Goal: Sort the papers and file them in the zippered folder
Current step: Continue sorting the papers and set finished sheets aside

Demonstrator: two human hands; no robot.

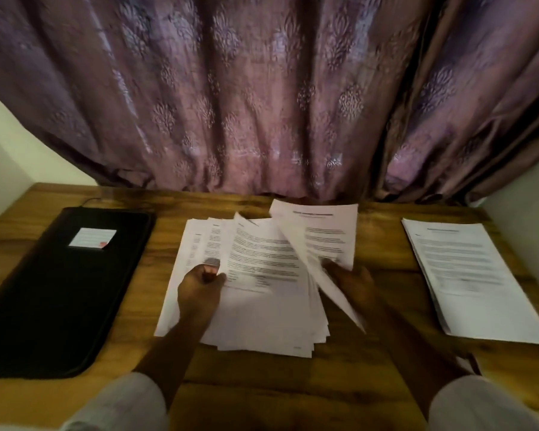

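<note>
A fanned pile of printed white papers (262, 306) lies in the middle of the wooden table (293, 377). My left hand (201, 287) pinches the left edge of a sheet in that pile. My right hand (352, 281) holds one sheet (321, 234) lifted and tilted above the pile's right side. A squared stack of papers (470, 275) lies apart at the right. The black zippered folder (56, 293) lies flat and closed at the left, with a white label card (92, 238) on its cover.
A purple patterned curtain (262, 94) hangs down to the table's back edge. Pale walls close in at the far left and right. Bare wood shows between the folder, the pile and the right stack, and along the front edge.
</note>
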